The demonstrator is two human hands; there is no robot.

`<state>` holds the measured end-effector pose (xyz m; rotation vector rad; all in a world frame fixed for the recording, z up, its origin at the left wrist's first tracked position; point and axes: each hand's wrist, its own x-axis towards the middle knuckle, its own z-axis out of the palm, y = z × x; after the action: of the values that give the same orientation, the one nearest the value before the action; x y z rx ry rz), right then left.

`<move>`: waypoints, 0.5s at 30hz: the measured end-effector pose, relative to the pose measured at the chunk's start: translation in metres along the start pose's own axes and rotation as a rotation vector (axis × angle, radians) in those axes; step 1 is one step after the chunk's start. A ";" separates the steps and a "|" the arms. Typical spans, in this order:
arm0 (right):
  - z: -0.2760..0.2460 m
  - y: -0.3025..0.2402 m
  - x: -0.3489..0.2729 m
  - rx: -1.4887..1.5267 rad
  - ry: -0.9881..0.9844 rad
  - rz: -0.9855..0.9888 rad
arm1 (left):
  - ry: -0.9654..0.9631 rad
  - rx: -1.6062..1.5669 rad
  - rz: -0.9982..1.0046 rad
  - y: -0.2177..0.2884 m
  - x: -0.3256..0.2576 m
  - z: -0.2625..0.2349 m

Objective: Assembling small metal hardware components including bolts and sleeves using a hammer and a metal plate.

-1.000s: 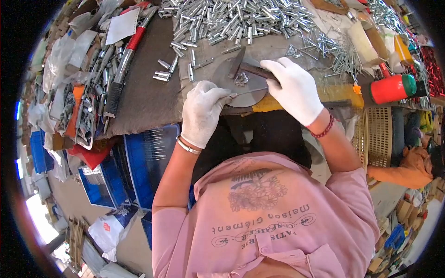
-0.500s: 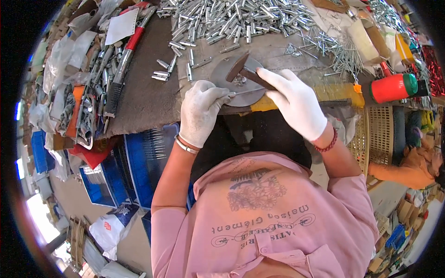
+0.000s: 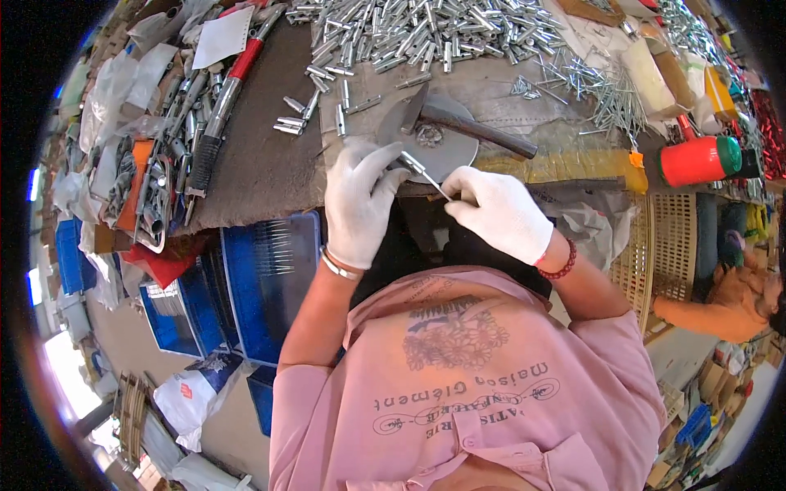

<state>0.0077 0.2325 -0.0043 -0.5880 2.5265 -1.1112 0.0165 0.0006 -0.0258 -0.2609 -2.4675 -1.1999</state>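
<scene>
Both of my hands wear white gloves. At the front edge of the workbench my left hand (image 3: 360, 200) pinches a small silver metal tube (image 3: 412, 161). A thin metal pin (image 3: 435, 186) sticks out of that tube toward my right hand (image 3: 499, 213), whose fingertips pinch its lower end. Just behind both hands lies a hammer (image 3: 471, 131) with a dark handle, resting on a round steel plate (image 3: 458, 157); neither hand touches it.
A large heap of silver tubes (image 3: 426, 33) covers the back of the bench, with loose nails (image 3: 589, 82) to the right. A red canister (image 3: 692, 159) and a woven basket (image 3: 663, 237) stand right. Tools (image 3: 213, 106) and blue crates (image 3: 262, 278) lie left.
My right hand let go of the hammer, which now lies on the round plate, and came down to the pin. My left hand shifted slightly toward me with the tube.
</scene>
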 end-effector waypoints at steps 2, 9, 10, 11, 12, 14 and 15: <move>0.004 -0.005 -0.002 0.163 -0.058 0.080 | 0.091 0.047 0.016 0.016 -0.015 0.004; 0.016 -0.022 -0.017 0.625 -0.169 0.340 | -0.096 -0.355 -0.705 0.038 -0.028 -0.005; 0.018 -0.023 -0.018 0.637 -0.174 0.342 | -0.156 -0.380 -0.756 0.037 -0.026 -0.007; 0.019 -0.024 -0.019 0.648 -0.177 0.346 | -0.217 -0.407 -0.806 0.035 -0.025 -0.007; 0.023 -0.022 -0.018 0.645 -0.178 0.348 | -0.241 -0.442 -0.787 0.031 -0.029 -0.005; 0.031 -0.021 -0.017 0.639 -0.186 0.321 | -0.221 -0.497 -0.819 0.031 -0.031 -0.006; 0.032 -0.024 -0.016 0.637 -0.195 0.315 | -0.210 -0.557 -0.845 0.030 -0.032 -0.007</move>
<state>0.0416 0.2062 -0.0053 -0.1119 1.8591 -1.5327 0.0575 0.0138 -0.0133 0.6135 -2.4069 -2.2923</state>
